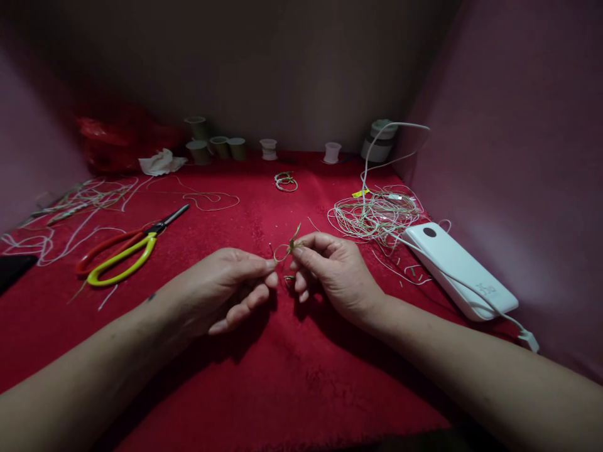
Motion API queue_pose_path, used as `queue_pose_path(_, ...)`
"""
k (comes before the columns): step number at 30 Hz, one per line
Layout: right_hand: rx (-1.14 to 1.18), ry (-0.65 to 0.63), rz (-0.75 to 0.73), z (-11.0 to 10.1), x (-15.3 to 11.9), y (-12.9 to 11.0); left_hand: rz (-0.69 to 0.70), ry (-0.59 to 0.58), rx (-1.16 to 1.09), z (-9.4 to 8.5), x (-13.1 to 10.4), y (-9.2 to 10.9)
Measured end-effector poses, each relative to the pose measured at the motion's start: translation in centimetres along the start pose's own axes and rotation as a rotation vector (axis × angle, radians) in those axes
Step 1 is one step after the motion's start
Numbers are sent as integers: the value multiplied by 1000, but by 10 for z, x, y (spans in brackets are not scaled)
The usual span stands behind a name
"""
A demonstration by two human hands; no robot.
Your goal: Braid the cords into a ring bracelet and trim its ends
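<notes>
Between my hands, above the red cloth, is a thin olive-green cord point(282, 251) with a small loop and a knotted part. My right hand point(336, 270) pinches the knotted part between thumb and forefinger, and a short end sticks up from it. My left hand point(230, 285) pinches the near-left side of the loop with thumb and forefinger, its other fingers loosely curled. A bit of darker cord shows below the right fingertips; whether it belongs to the same piece I cannot tell. Farther back lies a small coiled cord bracelet point(286, 181).
Scissors point(127, 251) with red and yellow handles lie left, near loose cords point(89, 201). At right are a tangled cord heap point(377, 213) and a white power bank point(461, 270) with a cable. Spools point(237, 149), a jar point(378, 143) and a red plastic bag point(117, 138) stand behind.
</notes>
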State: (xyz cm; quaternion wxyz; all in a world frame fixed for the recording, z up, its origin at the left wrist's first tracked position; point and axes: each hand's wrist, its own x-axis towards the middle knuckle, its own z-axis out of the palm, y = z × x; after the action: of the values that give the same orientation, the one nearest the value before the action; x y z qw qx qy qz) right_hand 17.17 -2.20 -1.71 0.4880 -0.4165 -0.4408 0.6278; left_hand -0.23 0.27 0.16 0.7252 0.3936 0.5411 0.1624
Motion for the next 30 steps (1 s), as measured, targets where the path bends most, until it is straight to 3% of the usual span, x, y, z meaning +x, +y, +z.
queue_pose_path(4,15,-42,-14,1,-1,1,-33,-90,-68,4,4,-1)
queue_pose_path(11,26,-85,9,4,-2,4,113,-63,-142,6,5,-2)
queue_pose_path(17,46,-55,33,2,0,4,215,38,-16,3,6,-2)
queue_pose_path(24,38,-52,43,1,0,3,256,18,338,-3,5,-2)
queue_pose_path(30,24,-52,54,2,1,4,411,54,464,4,4,-4)
